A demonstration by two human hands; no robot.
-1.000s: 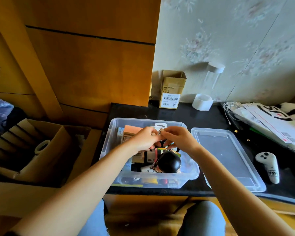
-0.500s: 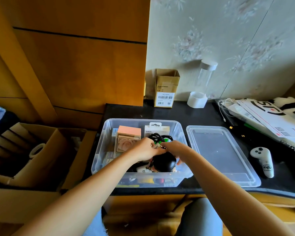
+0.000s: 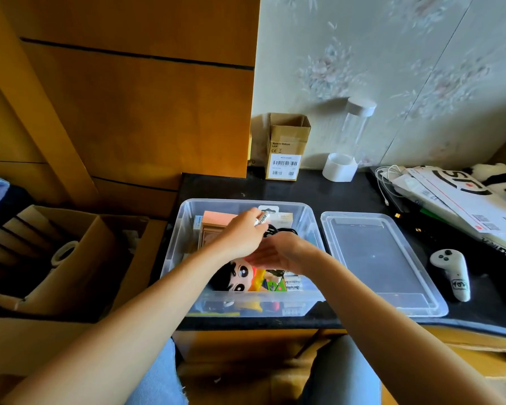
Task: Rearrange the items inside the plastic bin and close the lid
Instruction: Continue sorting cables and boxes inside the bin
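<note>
The clear plastic bin (image 3: 178,252) stands on the black table, full of small items. Its clear lid (image 3: 377,258) lies flat to the right of it. My left hand (image 3: 238,236) hovers over the bin's middle, shut on a small white battery (image 3: 262,219) with dark print. Just below it, my right hand (image 3: 278,255) is held flat with the palm open and nothing in it. A cartoon-face doll (image 3: 235,277) lies face up at the bin's front. A pink box (image 3: 216,219) and a black cable (image 3: 279,230) sit toward the back, and more white batteries (image 3: 292,283) lie front right.
A small cardboard box (image 3: 287,147) and a clear tube with a white cap (image 3: 354,135) stand by the wall. A white controller (image 3: 450,273), papers (image 3: 465,200) and a panda plush (image 3: 500,179) lie to the right. A large open carton (image 3: 100,258) sits left of the table.
Both hands have lifted off the black round doll. The doll now lies face up. My left hand has come up holding a white battery and my right hand has opened flat.
</note>
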